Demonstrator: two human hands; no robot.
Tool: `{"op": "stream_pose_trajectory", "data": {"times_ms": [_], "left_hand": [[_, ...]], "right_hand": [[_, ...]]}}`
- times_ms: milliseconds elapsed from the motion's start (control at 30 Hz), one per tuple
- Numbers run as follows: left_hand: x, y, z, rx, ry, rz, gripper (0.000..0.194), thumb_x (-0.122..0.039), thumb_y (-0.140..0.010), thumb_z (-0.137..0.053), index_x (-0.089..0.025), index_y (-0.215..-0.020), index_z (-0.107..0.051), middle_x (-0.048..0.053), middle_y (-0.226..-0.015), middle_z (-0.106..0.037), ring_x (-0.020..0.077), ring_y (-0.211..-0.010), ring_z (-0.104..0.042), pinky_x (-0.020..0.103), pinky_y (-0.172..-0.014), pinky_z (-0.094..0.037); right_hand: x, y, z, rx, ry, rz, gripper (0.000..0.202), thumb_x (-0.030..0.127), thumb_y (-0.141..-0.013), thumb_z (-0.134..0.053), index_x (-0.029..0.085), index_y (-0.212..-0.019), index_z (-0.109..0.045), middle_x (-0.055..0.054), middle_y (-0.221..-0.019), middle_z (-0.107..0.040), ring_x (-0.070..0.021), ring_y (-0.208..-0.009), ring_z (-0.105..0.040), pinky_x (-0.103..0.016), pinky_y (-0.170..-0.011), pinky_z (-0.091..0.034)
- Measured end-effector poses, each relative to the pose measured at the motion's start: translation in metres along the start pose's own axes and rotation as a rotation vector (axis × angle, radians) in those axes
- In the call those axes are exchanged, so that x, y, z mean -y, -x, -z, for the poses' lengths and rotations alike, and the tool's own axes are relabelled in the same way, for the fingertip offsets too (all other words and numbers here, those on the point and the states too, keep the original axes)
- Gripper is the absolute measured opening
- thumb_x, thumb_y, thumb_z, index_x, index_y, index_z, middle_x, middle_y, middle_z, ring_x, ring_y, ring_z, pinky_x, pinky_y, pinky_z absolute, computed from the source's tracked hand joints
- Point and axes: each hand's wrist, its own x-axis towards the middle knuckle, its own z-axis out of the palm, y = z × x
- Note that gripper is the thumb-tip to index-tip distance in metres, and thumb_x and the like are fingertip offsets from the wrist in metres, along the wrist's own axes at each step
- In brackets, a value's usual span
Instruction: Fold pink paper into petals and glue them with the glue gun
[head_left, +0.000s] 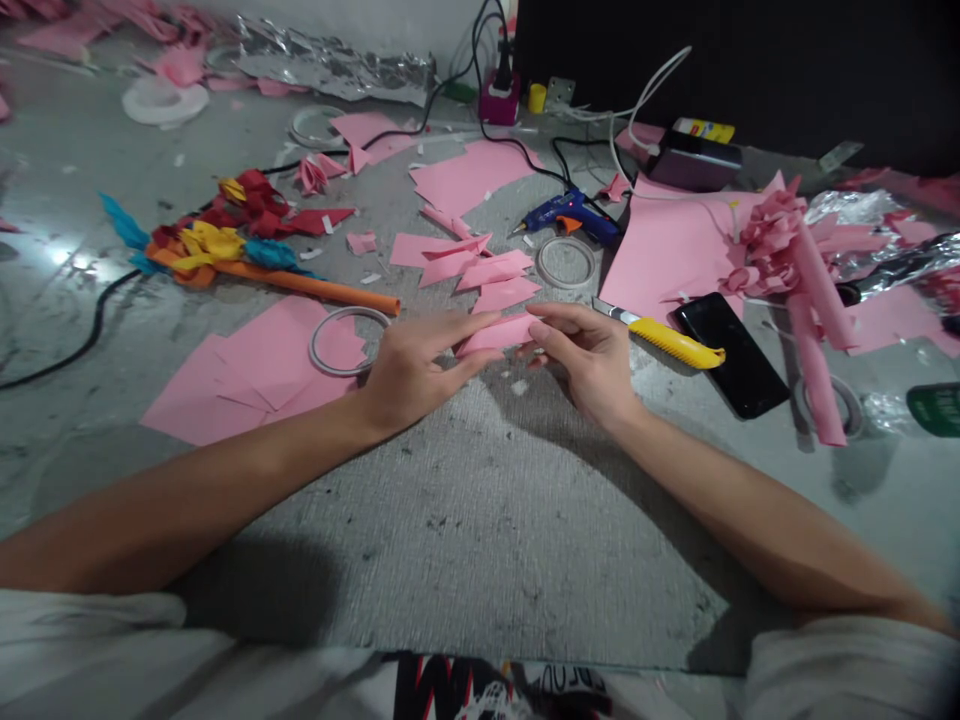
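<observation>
Grey floor (480, 520) strewn with pink paper sheets (262, 370), tape rings (346, 340), glue gun (570, 213).

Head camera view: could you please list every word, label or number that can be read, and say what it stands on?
None can be read for certain.
Shirt print at the bottom edge: large letters, cut off and upside down, unreadable.
Green label at the right edge: pale marks, too blurred.
Yellow tube behind the dark box: print too small.
Phone: screen dark, no text.

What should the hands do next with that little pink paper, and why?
Probably press the fold flat. Both the left hand and right hand pinch the folded pink paper just above the table, and it matches the finished folded pieces lying behind it.
</observation>
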Motion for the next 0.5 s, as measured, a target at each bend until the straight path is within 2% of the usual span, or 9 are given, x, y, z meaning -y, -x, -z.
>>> {"op": "stream_pose_trajectory", "data": {"times_ms": [100, 233, 367, 500], "left_hand": [[0.0005, 0.0008, -0.0006, 0.016, 0.008, -0.015, 0.034, -0.036, -0.098, -0.082, -0.03, -0.132, -0.08, 0.005, -0.111, -0.086, 0.021, -0.096, -0.081, 0.033, -0.093, -0.062], [0.0007, 0.0018, -0.0013, 0.017, 0.024, -0.027, 0.038, -0.038, -0.098, -0.082, -0.03, -0.134, -0.078, 0.006, -0.116, -0.085, 0.0211, -0.098, -0.081, 0.034, -0.094, -0.063], [-0.0006, 0.0014, -0.0023, -0.132, 0.1, 0.053, 0.042, -0.037, -0.092, -0.089, -0.028, -0.132, -0.078, 0.003, -0.108, -0.086, 0.0178, -0.089, -0.082, 0.028, -0.082, -0.066], [-0.0019, 0.0004, -0.0038, -0.279, 0.177, 0.089, 0.019, -0.031, -0.089, -0.092, -0.024, -0.103, -0.082, -0.001, -0.09, -0.084, 0.0142, -0.076, -0.08, 0.024, -0.073, -0.067]], "right_hand": [[0.0035, 0.0013, -0.0013, 0.041, -0.011, -0.008, 0.027, 0.044, -0.087, -0.09, 0.028, -0.109, -0.085, 0.001, -0.08, -0.082, -0.0172, -0.065, -0.076, -0.031, -0.057, -0.066], [0.0058, 0.0015, -0.003, 0.039, -0.038, -0.009, 0.021, 0.039, -0.086, -0.091, 0.026, -0.101, -0.085, 0.001, -0.079, -0.081, -0.0161, -0.063, -0.076, -0.029, -0.055, -0.065], [0.0049, -0.0012, -0.0026, -0.002, -0.117, -0.031, 0.019, 0.035, -0.086, -0.092, 0.024, -0.099, -0.083, 0.001, -0.077, -0.08, -0.0156, -0.064, -0.076, -0.027, -0.055, -0.064], [0.0047, -0.0032, -0.0011, 0.01, -0.216, -0.05, 0.018, 0.031, -0.084, -0.093, 0.023, -0.097, -0.082, 0.001, -0.077, -0.079, -0.0163, -0.066, -0.078, -0.026, -0.056, -0.064]]}}
